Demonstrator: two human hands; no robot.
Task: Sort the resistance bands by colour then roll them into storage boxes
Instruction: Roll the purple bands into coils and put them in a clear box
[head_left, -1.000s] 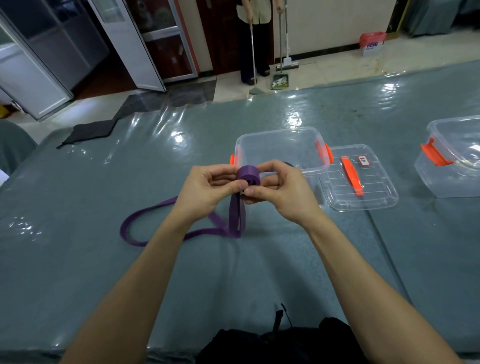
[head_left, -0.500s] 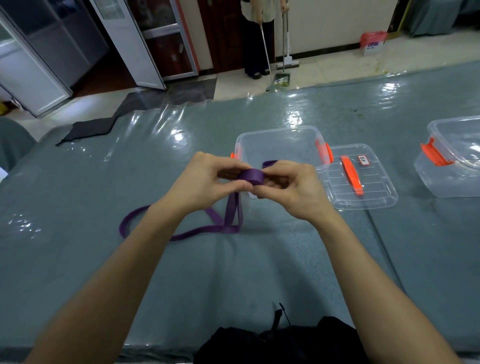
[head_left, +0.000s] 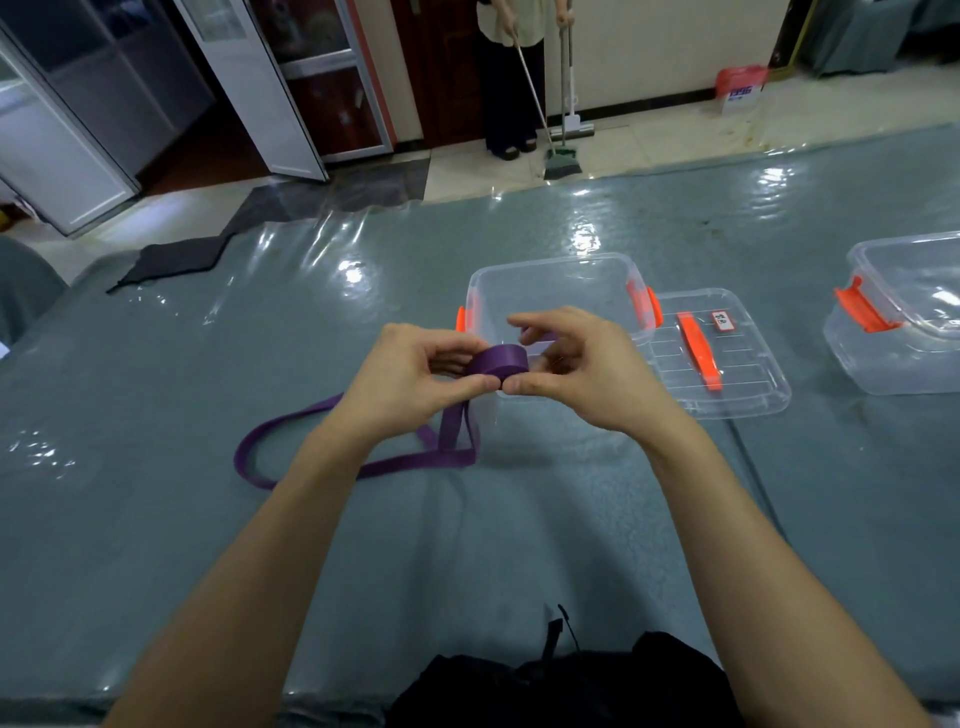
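Note:
A purple resistance band (head_left: 500, 359) is partly wound into a small roll that I hold above the table, in front of an open clear storage box (head_left: 550, 283) with orange latches. My left hand (head_left: 410, 379) pinches the roll from the left, thumb below and fingers on top. My right hand (head_left: 576, 364) pinches it from the right with its thumb and curled fingers. The band's unrolled tail hangs down from the roll and lies in a long loop on the table to the left.
The box's clear lid (head_left: 727, 364) with an orange handle lies right of it. A second clear box (head_left: 904, 317) stands at the far right. The table (head_left: 208, 519) wears shiny grey-green plastic. A person with a broom (head_left: 524, 78) sweeps the floor beyond. Something black (head_left: 561, 686) lies at the near edge.
The roll has turned in my fingers and taken up more band. The loop on the table has drawn in a little toward my hands.

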